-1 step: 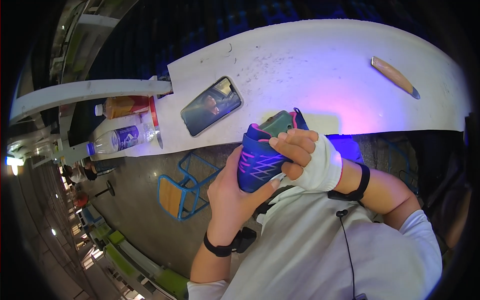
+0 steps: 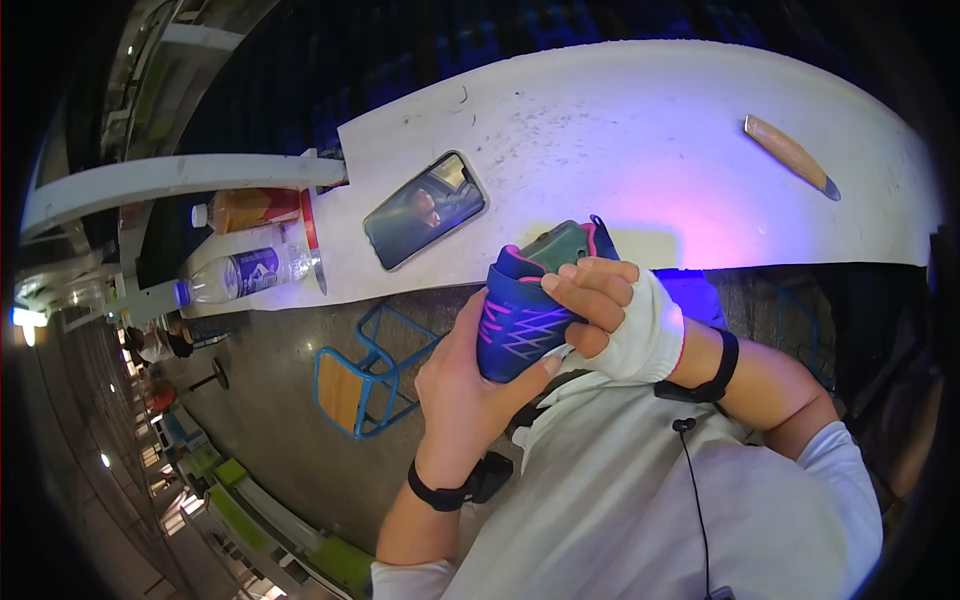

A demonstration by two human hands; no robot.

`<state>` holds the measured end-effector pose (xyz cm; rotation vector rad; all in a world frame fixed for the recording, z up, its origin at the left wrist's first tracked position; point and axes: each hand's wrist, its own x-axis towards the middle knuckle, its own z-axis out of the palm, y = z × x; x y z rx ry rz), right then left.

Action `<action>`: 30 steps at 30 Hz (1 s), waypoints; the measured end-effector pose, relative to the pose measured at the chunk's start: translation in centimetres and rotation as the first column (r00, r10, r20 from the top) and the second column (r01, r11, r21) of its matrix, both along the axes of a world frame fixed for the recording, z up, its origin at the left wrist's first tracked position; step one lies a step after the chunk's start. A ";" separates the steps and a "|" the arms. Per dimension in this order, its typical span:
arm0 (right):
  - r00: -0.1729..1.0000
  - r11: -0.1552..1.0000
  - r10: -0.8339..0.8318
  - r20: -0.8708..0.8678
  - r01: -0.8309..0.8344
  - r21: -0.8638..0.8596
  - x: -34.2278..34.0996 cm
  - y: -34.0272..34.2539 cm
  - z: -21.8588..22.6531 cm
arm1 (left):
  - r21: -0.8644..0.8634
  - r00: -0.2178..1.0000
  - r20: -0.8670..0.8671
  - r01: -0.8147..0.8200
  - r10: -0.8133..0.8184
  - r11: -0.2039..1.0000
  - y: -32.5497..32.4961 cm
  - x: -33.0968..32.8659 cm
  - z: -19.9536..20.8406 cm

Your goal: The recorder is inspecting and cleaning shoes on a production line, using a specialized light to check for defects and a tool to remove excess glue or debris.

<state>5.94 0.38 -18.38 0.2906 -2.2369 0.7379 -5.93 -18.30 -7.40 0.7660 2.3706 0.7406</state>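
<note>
Between my hands, just off the table's near edge, is a blue shoe upper [image 2: 515, 325] with pink crisscross lines and a pink-lined collar. A green shoe last [image 2: 562, 250] fills its opening. My left hand [image 2: 465, 375] is wrapped around the shoe's left side and underside, the thumb along its lower edge. From the right, my right hand [image 2: 605, 305], in a white fingerless glove, lies over the upper with curled fingers pressing near the collar. What its fingertips may pinch is hidden.
A phone [image 2: 425, 212] lies on the white table [image 2: 590, 110]. Far right is a wooden-handled tool [image 2: 790, 155] with a grey tip. To the left lie two bottles [image 2: 235, 277] and a red-handled blade [image 2: 312, 235]. A blue-framed stool [image 2: 345, 390] stands below.
</note>
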 end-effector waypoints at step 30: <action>0.960 0.925 0.016 0.281 0.093 -0.368 7.9 5.6 13.8 | 0.853 0.993 -0.082 0.116 -0.088 0.509 8.4 8.4 -4.3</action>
